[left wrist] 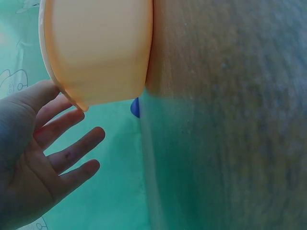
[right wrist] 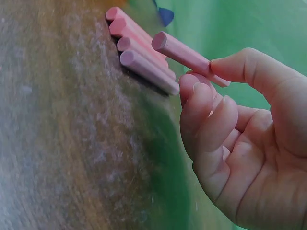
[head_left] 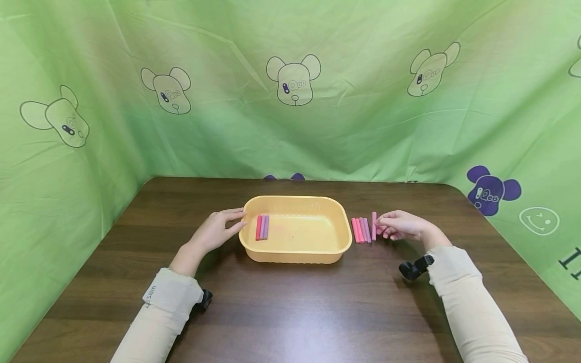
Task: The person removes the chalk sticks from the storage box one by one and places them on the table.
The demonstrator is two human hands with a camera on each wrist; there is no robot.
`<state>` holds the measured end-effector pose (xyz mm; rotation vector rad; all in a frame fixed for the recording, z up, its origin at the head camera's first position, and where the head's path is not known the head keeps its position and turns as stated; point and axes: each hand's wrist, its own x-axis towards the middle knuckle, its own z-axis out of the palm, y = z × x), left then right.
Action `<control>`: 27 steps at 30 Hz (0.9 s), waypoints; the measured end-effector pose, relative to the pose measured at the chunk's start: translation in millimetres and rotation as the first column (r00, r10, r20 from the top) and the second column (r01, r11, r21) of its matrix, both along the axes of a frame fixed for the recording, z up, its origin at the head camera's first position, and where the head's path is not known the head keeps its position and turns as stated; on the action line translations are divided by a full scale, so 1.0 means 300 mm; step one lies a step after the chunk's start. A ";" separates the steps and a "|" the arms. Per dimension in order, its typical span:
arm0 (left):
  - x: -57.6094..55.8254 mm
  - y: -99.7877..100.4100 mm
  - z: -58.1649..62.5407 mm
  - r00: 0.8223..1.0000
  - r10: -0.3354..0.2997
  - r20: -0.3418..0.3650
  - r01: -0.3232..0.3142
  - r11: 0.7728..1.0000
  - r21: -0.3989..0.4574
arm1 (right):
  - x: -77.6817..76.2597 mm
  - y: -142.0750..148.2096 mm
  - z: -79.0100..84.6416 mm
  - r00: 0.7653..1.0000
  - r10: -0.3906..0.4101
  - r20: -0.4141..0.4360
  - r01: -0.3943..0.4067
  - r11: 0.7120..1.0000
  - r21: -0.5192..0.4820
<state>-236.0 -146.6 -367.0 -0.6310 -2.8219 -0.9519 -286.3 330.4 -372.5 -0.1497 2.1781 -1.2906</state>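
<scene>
Head view: on the table point(head_left: 290, 312), the tub point(head_left: 290, 257) has its long axis running side to side. The left hand point(head_left: 213, 232), fingers loosely spread, touches its left rim; the right hand point(head_left: 401, 225) is beyond its right end. Between tub and right hand lies the row point(head_left: 362, 231) of four sticks. The right thumb and fingers pinch another stick point(head_left: 374, 226), just right of the row, its long axis crosswise to the tub's.

the left wrist view's top edge crops the basin point(left wrist: 98, 52).
</scene>
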 end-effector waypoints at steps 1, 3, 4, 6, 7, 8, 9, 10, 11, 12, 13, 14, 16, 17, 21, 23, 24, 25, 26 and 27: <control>0.000 0.000 0.000 1.000 0.001 0.001 -0.001 1.000 0.000 | 0.000 0.001 -0.002 1.000 -0.002 0.000 0.002 1.000 0.006; 0.000 0.000 0.000 1.000 0.002 0.003 -0.002 1.000 0.000 | -0.002 0.002 -0.006 1.000 -0.007 -0.001 0.007 1.000 0.024; 0.000 0.001 0.000 1.000 0.002 0.004 -0.002 1.000 0.001 | -0.002 0.002 -0.007 1.000 -0.007 -0.004 0.007 0.999 0.034; 0.000 0.001 0.001 1.000 0.002 0.005 -0.002 1.000 0.001 | -0.003 0.000 -0.009 1.000 -0.005 -0.006 0.006 0.998 0.055; 0.001 0.001 0.001 1.000 0.003 0.006 -0.003 1.000 0.001 | -0.003 -0.001 -0.010 1.000 -0.005 -0.006 0.006 0.998 0.064; 0.001 0.001 0.001 1.000 0.003 0.007 -0.003 1.000 0.001 | -0.004 -0.002 -0.011 1.000 -0.007 -0.004 0.008 0.997 0.072; 0.001 0.001 0.001 1.000 0.003 0.007 -0.003 1.000 0.002 | -0.004 -0.003 -0.012 1.000 -0.008 -0.004 0.008 0.997 0.078; 0.001 0.001 0.001 1.000 0.003 0.007 -0.003 1.000 0.002 | -0.004 -0.004 -0.013 1.000 -0.009 -0.004 0.009 0.997 0.083; 0.001 0.001 0.000 1.000 0.003 0.007 -0.003 1.000 0.000 | -0.005 -0.004 -0.014 1.000 -0.009 -0.004 0.009 0.996 0.088; 0.001 0.000 0.000 1.000 0.003 0.006 -0.003 1.000 -0.001 | -0.005 -0.004 -0.015 1.000 -0.012 -0.005 0.012 0.996 0.093; 0.001 0.000 -0.001 1.000 0.003 0.006 -0.003 1.000 -0.002 | -0.006 -0.004 -0.016 1.000 -0.012 -0.006 0.013 0.995 0.096; 0.001 0.000 -0.001 1.000 0.003 0.005 -0.003 1.000 -0.003 | -0.007 -0.004 -0.018 1.000 -0.013 -0.008 0.014 0.995 0.100; 0.001 0.000 -0.002 1.000 0.003 0.003 -0.003 1.000 -0.004 | -0.008 -0.003 -0.021 1.000 -0.012 -0.014 0.013 0.994 0.106; 0.000 0.000 -0.002 1.000 0.003 0.002 -0.003 1.000 -0.005 | -0.009 -0.003 -0.023 1.000 -0.012 -0.015 0.014 0.994 0.108; -0.001 0.000 -0.001 1.000 0.001 -0.001 -0.001 1.000 -0.006 | -0.014 -0.004 -0.030 1.000 -0.020 -0.016 0.021 0.993 0.113; -0.001 0.000 0.000 1.000 -0.001 -0.002 0.001 1.000 -0.008 | -0.016 -0.006 -0.032 1.000 -0.024 -0.017 0.026 0.992 0.121; -0.002 0.000 0.000 1.000 -0.001 -0.002 0.001 1.000 -0.009 | -0.017 -0.007 -0.033 1.000 -0.026 -0.017 0.028 0.992 0.126; -0.002 0.000 0.000 1.000 -0.002 -0.003 0.002 1.000 -0.010 | -0.018 -0.008 -0.033 1.000 -0.026 -0.017 0.028 0.991 0.131; -0.002 0.000 0.000 1.000 -0.003 -0.005 0.003 1.000 -0.012 | -0.019 -0.009 -0.033 1.000 -0.026 -0.018 0.028 0.991 0.135; -0.002 0.000 0.000 1.000 -0.003 -0.006 0.003 1.000 -0.013 | -0.020 -0.010 -0.033 1.000 -0.024 -0.019 0.026 0.990 0.139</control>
